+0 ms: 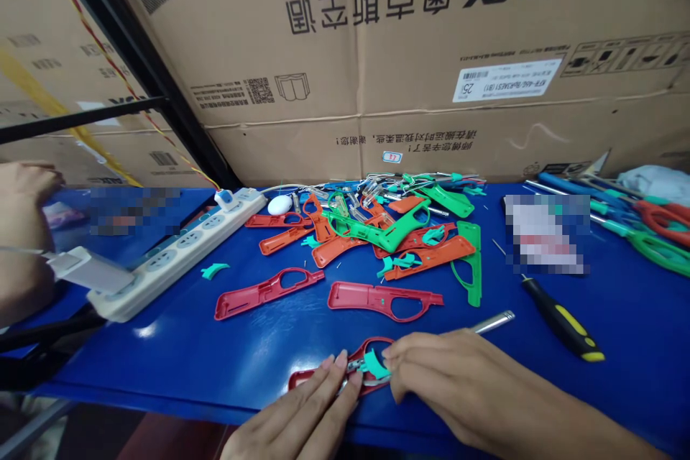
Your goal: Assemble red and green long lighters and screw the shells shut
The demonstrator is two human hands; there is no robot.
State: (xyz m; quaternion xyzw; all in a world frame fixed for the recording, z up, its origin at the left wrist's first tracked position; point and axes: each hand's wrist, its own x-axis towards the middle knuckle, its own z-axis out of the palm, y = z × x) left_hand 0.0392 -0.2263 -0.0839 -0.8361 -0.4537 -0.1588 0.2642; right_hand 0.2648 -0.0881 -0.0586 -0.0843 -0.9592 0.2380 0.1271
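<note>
My left hand (307,413) and my right hand (447,381) meet at the front edge of the blue table (215,352). Both press on a red plastic handle shell (371,348) lying flat there. The fingertips pinch a small teal trigger piece (373,365) seated in the shell, with a metal rod (493,322) sticking out to the right. Two more red shells (267,292) (385,299) lie just beyond. A heap of red, orange and green shells (388,233) sits further back.
A white power strip (183,248) runs along the left with a plug in it. A black and yellow screwdriver (563,320) lies at right. Assembled tools (647,226) lie at far right. Cardboard boxes (410,50) wall the back. Another person's hand (21,230) shows at left.
</note>
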